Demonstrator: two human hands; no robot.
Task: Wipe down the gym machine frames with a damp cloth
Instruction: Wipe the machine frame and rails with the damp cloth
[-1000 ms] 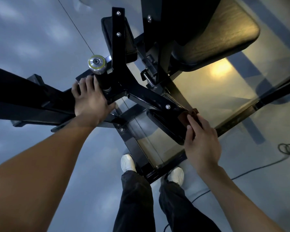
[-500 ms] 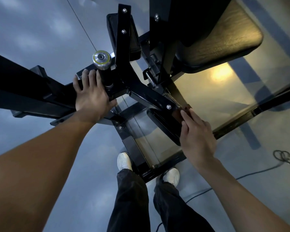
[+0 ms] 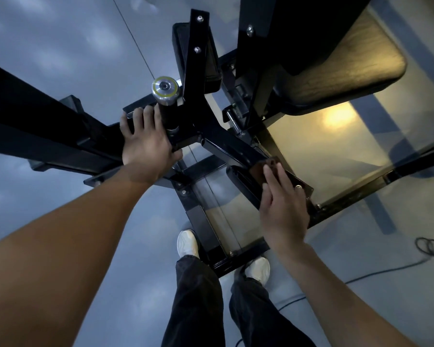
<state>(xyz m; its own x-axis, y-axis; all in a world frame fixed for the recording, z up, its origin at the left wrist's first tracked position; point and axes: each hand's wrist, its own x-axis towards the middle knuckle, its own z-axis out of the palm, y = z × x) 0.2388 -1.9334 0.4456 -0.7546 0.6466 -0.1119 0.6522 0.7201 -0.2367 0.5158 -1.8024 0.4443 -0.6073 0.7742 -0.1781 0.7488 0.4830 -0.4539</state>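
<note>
Cloth [image 3: 266,169]: dark, seemingly under the right fingertips, on the frame [image 3: 232,144].
Right hand [image 3: 283,209]: flat, fingers straight, pressing the cloth.
Left hand [image 3: 145,144]: spread, resting on the frame.

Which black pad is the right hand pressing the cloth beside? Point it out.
The near pad, low and just left of the right hand and brown cloth; the other small pad sits farther up.
</note>
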